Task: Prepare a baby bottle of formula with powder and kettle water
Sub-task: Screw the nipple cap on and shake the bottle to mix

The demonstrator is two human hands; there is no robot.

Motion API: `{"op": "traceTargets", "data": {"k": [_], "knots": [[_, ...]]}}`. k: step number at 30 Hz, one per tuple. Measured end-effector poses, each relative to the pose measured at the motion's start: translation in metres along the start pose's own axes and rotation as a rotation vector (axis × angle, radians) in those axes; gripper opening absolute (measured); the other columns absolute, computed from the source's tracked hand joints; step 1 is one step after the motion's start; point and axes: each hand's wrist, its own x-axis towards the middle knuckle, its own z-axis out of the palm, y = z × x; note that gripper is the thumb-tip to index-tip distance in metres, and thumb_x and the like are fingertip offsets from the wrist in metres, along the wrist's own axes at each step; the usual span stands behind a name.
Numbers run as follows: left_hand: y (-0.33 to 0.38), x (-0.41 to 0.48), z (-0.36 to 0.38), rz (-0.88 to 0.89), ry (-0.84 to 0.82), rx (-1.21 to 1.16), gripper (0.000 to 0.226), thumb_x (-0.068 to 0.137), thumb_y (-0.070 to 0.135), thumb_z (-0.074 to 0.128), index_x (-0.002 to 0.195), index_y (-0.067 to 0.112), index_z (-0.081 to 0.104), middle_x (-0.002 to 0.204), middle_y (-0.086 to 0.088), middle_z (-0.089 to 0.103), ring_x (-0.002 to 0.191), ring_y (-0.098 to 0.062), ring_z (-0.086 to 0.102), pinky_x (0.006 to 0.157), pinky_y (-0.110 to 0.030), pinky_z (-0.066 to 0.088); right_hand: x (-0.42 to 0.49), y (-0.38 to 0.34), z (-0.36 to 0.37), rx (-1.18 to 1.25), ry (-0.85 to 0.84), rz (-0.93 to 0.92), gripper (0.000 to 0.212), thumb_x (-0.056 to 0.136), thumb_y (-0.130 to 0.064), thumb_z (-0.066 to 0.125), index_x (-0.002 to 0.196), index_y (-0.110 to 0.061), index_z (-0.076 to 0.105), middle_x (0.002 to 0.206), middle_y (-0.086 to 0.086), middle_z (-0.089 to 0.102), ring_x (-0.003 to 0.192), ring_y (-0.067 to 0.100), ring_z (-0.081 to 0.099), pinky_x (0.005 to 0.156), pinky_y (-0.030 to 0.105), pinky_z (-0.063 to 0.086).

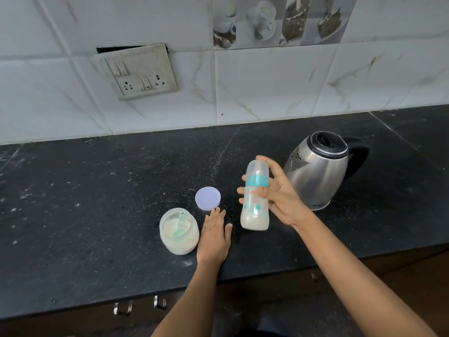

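Standing near-upright, cap up, the baby bottle (255, 198) is gripped by the right hand (279, 195); the left hand (215, 235) lies flat on the counter (97, 203).

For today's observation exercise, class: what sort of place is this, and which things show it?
Most likely a home kitchen: a dark stone countertop backed by wall tiles, a steel electric kettle standing on it, and cabinet handles below its front edge.
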Motion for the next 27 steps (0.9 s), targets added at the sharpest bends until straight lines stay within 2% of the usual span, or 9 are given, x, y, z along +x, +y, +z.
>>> {"op": "traceTargets", "data": {"k": [3,7,11,13,15,18,23,26,27], "knots": [[0.001,0.0,-0.001,-0.009,-0.002,0.001,0.048,0.103,0.032,0.035,0.148,0.017,0.032,0.159,0.0,0.024,0.149,-0.011,0.012,0.12,-0.024,0.001,0.002,-0.001,0.0,0.179,0.165,-0.052,0.072,0.08,-0.001,0.069,0.138,-0.029,0.037,0.115,0.017,0.056,0.107,0.047,0.062,0.092,0.062,0.048],[0.001,0.0,-0.001,-0.015,-0.016,0.004,0.048,0.103,0.033,0.034,0.149,0.018,0.032,0.16,0.0,0.023,0.149,-0.012,0.011,0.122,-0.027,0.003,-0.005,0.003,0.0,-0.02,0.031,-0.019,0.078,0.077,0.004,0.072,0.136,-0.035,0.038,0.112,0.015,0.059,0.101,0.048,0.064,0.087,0.06,0.052],[0.001,0.001,0.0,-0.02,-0.019,-0.003,0.048,0.103,0.032,0.035,0.149,0.017,0.032,0.159,0.0,0.023,0.149,-0.013,0.012,0.122,-0.028,0.004,-0.004,0.0,0.004,0.054,0.157,-0.05,0.082,0.074,-0.004,0.078,0.138,-0.032,0.036,0.115,0.016,0.053,0.105,0.046,0.063,0.083,0.05,0.056],[0.0,0.0,0.0,-0.019,-0.022,0.005,0.048,0.103,0.032,0.034,0.149,0.018,0.031,0.16,0.0,0.022,0.149,-0.012,0.011,0.122,-0.028,0.003,-0.006,0.002,0.005,-0.114,0.031,-0.011,0.077,0.077,0.003,0.072,0.137,-0.03,0.036,0.117,0.016,0.053,0.103,0.046,0.064,0.084,0.05,0.055],[0.0,0.0,0.0,-0.022,-0.022,0.005,0.048,0.103,0.032,0.034,0.149,0.018,0.031,0.16,0.0,0.022,0.149,-0.012,0.01,0.122,-0.027,0.003,-0.005,0.002,0.006,-0.15,0.008,-0.026,0.076,0.077,0.006,0.07,0.137,-0.027,0.037,0.118,0.018,0.053,0.103,0.045,0.064,0.085,0.051,0.055],[0.0,0.001,0.0,-0.028,-0.025,0.001,0.049,0.103,0.034,0.034,0.149,0.019,0.031,0.16,0.001,0.022,0.149,-0.012,0.011,0.122,-0.029,0.005,-0.002,-0.002,0.006,0.036,0.196,-0.079,0.078,0.076,0.0,0.074,0.138,-0.028,0.035,0.117,0.016,0.052,0.106,0.045,0.063,0.085,0.049,0.055],[-0.001,0.0,0.001,-0.015,-0.023,0.002,0.048,0.103,0.032,0.035,0.149,0.018,0.032,0.16,0.0,0.023,0.149,-0.013,0.011,0.122,-0.028,0.003,-0.009,0.003,0.006,-0.171,-0.01,-0.042,0.078,0.074,0.004,0.074,0.137,-0.024,0.037,0.117,0.017,0.056,0.104,0.045,0.064,0.088,0.052,0.054],[-0.001,0.001,0.002,-0.016,-0.009,0.002,0.048,0.103,0.033,0.035,0.148,0.018,0.033,0.159,0.0,0.024,0.149,-0.013,0.013,0.122,-0.027,0.003,-0.003,-0.003,0.002,0.008,0.187,-0.087,0.075,0.078,0.004,0.069,0.138,-0.028,0.036,0.115,0.015,0.054,0.104,0.043,0.064,0.089,0.052,0.054],[-0.001,0.001,0.002,-0.016,-0.008,0.002,0.048,0.103,0.033,0.035,0.148,0.018,0.033,0.159,0.0,0.024,0.149,-0.013,0.013,0.122,-0.027,0.003,-0.002,-0.005,0.004,0.024,0.173,-0.086,0.074,0.079,0.004,0.069,0.137,-0.028,0.036,0.114,0.014,0.055,0.104,0.043,0.064,0.089,0.053,0.054]]}}
